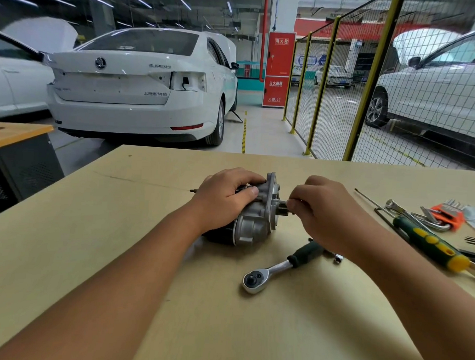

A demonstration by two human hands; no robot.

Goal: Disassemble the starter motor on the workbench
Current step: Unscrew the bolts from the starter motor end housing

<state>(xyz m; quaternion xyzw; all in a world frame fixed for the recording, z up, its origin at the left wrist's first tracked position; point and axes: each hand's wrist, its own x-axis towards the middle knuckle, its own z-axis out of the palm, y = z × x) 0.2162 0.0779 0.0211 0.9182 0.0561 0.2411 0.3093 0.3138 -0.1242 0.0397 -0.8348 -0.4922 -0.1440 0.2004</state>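
The starter motor (253, 224), silver cast housing with a black body behind, lies on its side in the middle of the wooden workbench (120, 229). My left hand (224, 195) grips its top and left part, thumb on the housing. My right hand (327, 211) pinches a thin long bolt (280, 202) that sticks out of the housing's right end. A thin rod end (193, 190) pokes out to the left of my left hand.
A ratchet wrench (273, 268) with a black handle lies just in front of the motor, a small socket (337, 257) beside it. At the right are a green-yellow screwdriver (432, 244), an orange hex-key set (447, 215) and loose rods. Cars and a wire fence stand beyond the bench.
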